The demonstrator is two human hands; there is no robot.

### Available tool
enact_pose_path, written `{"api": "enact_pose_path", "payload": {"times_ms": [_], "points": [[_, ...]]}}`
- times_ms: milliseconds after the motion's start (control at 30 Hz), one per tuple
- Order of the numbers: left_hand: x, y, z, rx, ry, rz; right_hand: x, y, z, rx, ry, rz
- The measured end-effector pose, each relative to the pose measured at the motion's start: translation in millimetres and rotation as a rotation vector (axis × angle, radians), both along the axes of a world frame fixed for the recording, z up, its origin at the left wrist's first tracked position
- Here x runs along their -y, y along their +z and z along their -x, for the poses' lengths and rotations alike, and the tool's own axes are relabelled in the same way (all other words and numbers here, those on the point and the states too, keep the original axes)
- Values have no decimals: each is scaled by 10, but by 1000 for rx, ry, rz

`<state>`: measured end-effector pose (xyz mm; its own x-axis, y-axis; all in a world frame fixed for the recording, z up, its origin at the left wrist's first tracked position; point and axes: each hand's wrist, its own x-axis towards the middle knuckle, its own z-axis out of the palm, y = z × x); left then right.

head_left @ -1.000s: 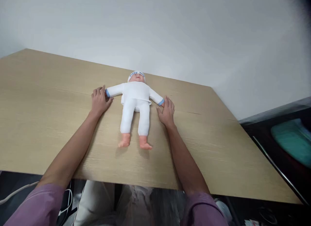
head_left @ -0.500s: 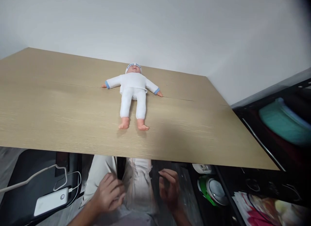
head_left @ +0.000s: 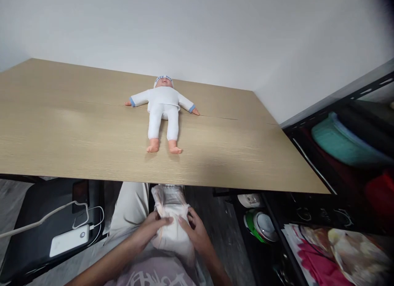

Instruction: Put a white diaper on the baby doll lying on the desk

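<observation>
A white diaper (head_left: 172, 232) lies lengthwise on my lap, below the table's front edge. My left hand (head_left: 156, 225) grips its left side, thumb on top and fingers tucked underneath. On the opposite side my right hand (head_left: 194, 229) holds the diaper the same way, its thumb resting on the white surface. A baby doll (head_left: 163, 103) in white clothes with blue cuffs and a white headband lies on its back on the wooden table (head_left: 76, 146). Its arms are spread and its bare feet point toward me.
To the left, a white power bank (head_left: 69, 241) with a cable lies on a black seat (head_left: 27, 220), near a dark phone (head_left: 80, 194). At the right stands a dark shelf with a teal item (head_left: 341, 140), a green-and-white can (head_left: 261, 226) and a pink cloth (head_left: 318, 257).
Both hands have come in from either side and taken hold of the diaper, from which they were apart before. My view has shifted slightly down and right; the doll lies as it was.
</observation>
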<state>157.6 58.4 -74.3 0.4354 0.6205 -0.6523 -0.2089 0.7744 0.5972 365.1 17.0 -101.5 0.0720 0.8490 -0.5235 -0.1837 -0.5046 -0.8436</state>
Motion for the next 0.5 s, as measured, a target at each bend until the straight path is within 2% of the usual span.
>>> {"api": "enact_pose_path", "payload": {"times_ms": [100,167,200,267,367,433,500], "points": [[374,608,212,-27,-24,-107,426,394,27,42,-78,-109],[466,879,320,-57,17,-164,525,628,82,43,-62,-213],[447,957,356,-74,36,-187,491,730,122,39,-42,-253],[298,1018,394,-107,57,-230,273,903,224,37,-15,-299],[-49,973,395,-126,92,-287,-219,1065,408,11,-14,-334],[-243,917,381,-133,143,-300,-503,1091,525,-33,-13,-348],[-371,857,370,-125,195,-285,-698,1041,612,-41,-18,-345]]}}
